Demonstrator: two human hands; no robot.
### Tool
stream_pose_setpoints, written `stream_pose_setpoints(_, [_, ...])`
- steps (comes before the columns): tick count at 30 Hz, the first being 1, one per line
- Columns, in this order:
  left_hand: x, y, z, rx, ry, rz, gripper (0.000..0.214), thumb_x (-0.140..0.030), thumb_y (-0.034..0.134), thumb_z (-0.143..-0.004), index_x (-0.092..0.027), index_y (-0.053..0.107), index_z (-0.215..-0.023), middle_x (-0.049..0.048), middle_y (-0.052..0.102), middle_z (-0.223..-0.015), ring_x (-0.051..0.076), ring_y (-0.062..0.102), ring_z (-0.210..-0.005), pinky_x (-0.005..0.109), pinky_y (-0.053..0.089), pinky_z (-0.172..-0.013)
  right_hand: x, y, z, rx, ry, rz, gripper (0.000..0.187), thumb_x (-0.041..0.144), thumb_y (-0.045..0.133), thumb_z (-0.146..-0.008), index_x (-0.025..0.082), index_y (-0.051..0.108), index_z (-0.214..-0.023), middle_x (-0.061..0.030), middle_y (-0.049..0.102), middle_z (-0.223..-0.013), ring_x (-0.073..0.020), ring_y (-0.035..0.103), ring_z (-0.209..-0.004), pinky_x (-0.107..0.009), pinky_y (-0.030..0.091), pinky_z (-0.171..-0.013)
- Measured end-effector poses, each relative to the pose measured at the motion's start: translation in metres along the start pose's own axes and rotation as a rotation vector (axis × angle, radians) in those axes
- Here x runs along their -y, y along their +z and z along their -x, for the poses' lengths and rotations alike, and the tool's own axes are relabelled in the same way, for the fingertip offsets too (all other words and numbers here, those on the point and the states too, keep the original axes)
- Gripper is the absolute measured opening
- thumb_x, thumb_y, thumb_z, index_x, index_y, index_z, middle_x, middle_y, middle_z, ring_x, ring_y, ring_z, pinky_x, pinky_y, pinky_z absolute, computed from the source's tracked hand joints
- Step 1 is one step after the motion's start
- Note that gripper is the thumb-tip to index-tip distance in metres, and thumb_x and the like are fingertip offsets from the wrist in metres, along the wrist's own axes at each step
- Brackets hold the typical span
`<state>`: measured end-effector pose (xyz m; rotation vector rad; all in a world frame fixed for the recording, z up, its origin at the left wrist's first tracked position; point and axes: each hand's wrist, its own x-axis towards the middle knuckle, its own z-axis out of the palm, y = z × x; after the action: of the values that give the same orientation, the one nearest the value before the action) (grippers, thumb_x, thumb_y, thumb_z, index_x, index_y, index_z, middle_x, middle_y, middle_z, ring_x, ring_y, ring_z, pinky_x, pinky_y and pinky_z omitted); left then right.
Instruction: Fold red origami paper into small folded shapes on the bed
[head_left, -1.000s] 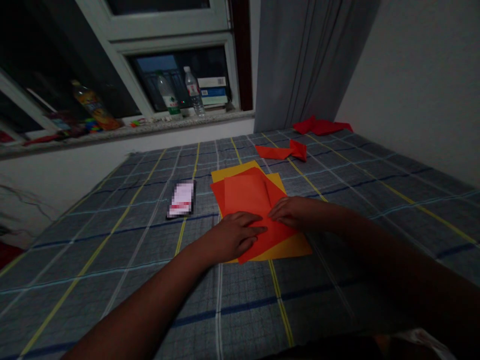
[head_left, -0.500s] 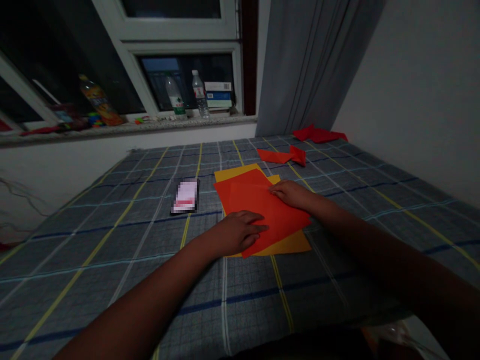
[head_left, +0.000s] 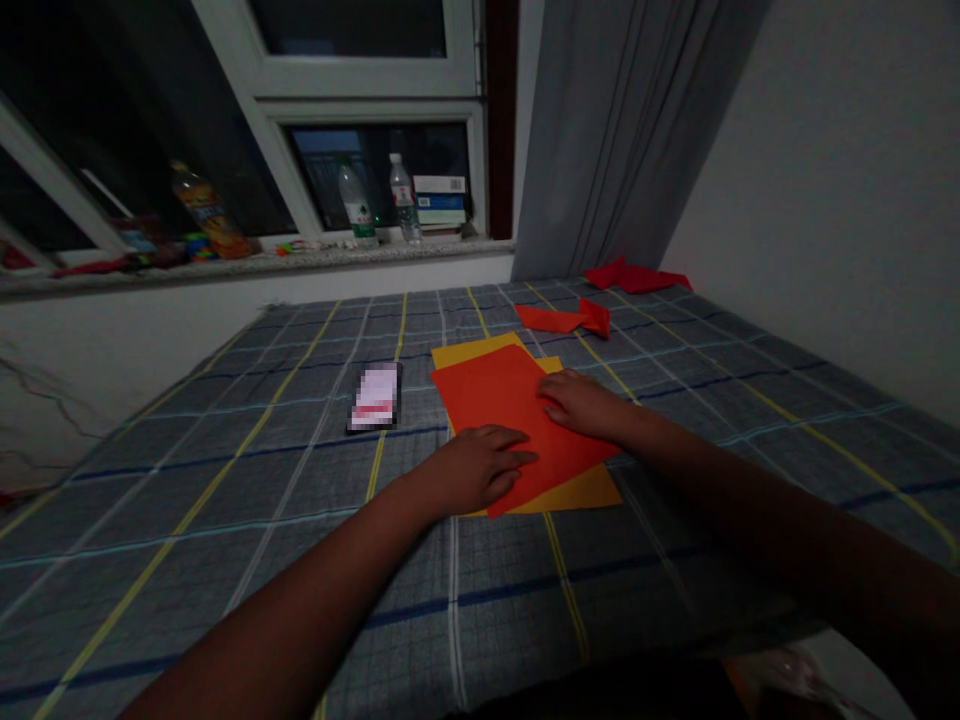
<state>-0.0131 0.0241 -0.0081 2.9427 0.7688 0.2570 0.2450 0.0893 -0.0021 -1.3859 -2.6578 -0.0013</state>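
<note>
A sheet of orange-red paper [head_left: 487, 400] lies at an angle on top of yellow paper [head_left: 480, 351], whose corners show at the back and front. My left hand [head_left: 480, 465] rests on the near left part of the red sheet, its fingers stretched out and slightly apart. On the right side of the same sheet lies my right hand [head_left: 581, 402], palm down, with its fingers extended and a little bent. Neither hand grips anything.
A plaid cloth [head_left: 262, 480] covers the surface. A phone [head_left: 376, 398] lies to the left. Folded orange paper [head_left: 559, 319] and folded red paper [head_left: 637, 277] sit further back. Bottles [head_left: 405, 198] and books [head_left: 441, 202] stand on the windowsill [head_left: 450, 245].
My right hand has shifted slightly down and its fingers lie a bit differently on the red sheet. My left hand stays in nearly the same place. The view has tilted a little.
</note>
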Motion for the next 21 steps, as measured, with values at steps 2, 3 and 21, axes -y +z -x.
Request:
stream_pose_setpoints(2, [0.000,0.000,0.000,0.005,0.002,0.003,0.039,-0.030,0.045,-0.101,-0.029,0.057,-0.138,0.0084,0.054,-0.145,0.026,0.052,-0.130,0.046,0.042,-0.107,0.004,-0.004,0.009,-0.002,-0.023,-0.009,0.030,0.028,0.060,-0.089,0.019,0.063,-0.118,-0.0123,0.063,-0.126,-0.0283,0.053,-0.119,-0.040,0.039,-0.101])
stream_pose_setpoints(3, [0.000,0.000,0.000,0.008,0.002,0.004,0.039,-0.030,0.045,-0.101,-0.029,0.057,-0.138,0.0084,0.054,-0.145,0.026,0.052,-0.130,0.046,0.042,-0.108,0.006,-0.007,0.014,-0.003,-0.029,-0.011,0.032,0.030,0.063,-0.088,0.018,0.062,-0.117,-0.0126,0.062,-0.126,-0.0291,0.052,-0.119,-0.040,0.040,-0.101])
stream_pose_setpoints(21, [-0.001,-0.003,0.000,0.012,0.009,0.008,0.039,-0.028,0.046,-0.100,-0.030,0.058,-0.137,0.0072,0.054,-0.145,0.026,0.052,-0.129,0.045,0.042,-0.107,0.006,-0.015,-0.001,0.034,0.069,0.028,0.030,0.036,0.068,-0.081,0.018,0.060,-0.103,-0.0112,0.066,-0.113,-0.0272,0.059,-0.104,-0.034,0.043,-0.084])
